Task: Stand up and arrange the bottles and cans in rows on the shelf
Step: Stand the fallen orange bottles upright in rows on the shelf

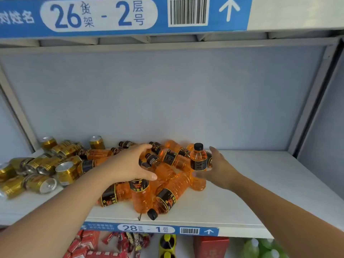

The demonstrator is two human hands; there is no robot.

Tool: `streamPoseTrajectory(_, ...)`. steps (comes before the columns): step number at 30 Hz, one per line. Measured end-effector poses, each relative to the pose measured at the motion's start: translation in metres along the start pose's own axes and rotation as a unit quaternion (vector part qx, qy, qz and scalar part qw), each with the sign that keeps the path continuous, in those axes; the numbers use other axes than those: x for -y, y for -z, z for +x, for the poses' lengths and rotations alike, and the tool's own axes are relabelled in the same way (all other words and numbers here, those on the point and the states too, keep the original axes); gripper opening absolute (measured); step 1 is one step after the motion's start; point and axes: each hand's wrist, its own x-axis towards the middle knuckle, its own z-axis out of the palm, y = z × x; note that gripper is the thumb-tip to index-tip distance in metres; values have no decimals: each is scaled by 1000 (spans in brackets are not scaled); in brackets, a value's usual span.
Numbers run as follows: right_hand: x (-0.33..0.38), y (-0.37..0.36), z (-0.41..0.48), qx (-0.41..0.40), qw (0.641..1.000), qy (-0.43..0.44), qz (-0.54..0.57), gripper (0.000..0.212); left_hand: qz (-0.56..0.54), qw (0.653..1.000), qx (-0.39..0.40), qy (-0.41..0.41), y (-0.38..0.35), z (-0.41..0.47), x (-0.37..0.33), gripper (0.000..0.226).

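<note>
the white shelf [251,192] spans the lower half of the frame; gold cans [42,168] lie jumbled at its left, a few upright, orange bottles [160,179] are heaped at centre, one upright bottle [198,166] at the heap's right, bare board beyond

Shop or stockroom. Metal shelf [242,192] racking with blue edge labels [149,229] carrying rack/level numbers, barcodes, arrows; a bigger label [111,15] reads 26-2 above. Stock in bulk: many same orange bottles [167,194], gold cans [42,183]. Packaged snacks [111,244] and more bottles on the level below.
</note>
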Motion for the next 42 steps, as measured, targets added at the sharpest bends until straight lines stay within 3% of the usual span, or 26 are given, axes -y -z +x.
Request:
streamPoseTrajectory(4,-10,-15,11,-5,997,-31,65,107,-46,998,23,38,-8,-2,15,117)
streamPoseTrajectory(9,-22,-45,22,-9,993,-54,107,88,-86,994,-23,58,-26,-8,29,107)
streamPoseTrajectory(13,-30,-66,30,-33,993,-44,108,61,-110,992,7,56,-36,-9,36,78)
streamPoseTrajectory(18,-34,-79,37,-78,990,-57,101,37,-121,992,-23,29,-33,-5,37,44)
streamPoseTrajectory(27,-50,-52,35,-158,977,-74,122,33,-126,990,-55,-35,7,39,11,54)
streamPoseTrajectory(31,-64,-17,29,-194,970,-98,111,31,-133,985,-54,-99,8,70,-28,46)
streamPoseTrajectory(36,-109,30,23,-218,961,-136,104,43,-140,979,-28,-144,-24,111,-96,56)
streamPoseTrajectory(42,-188,84,29,-230,949,-166,136,37,-146,975,14,-168,-88,173,-189,42)
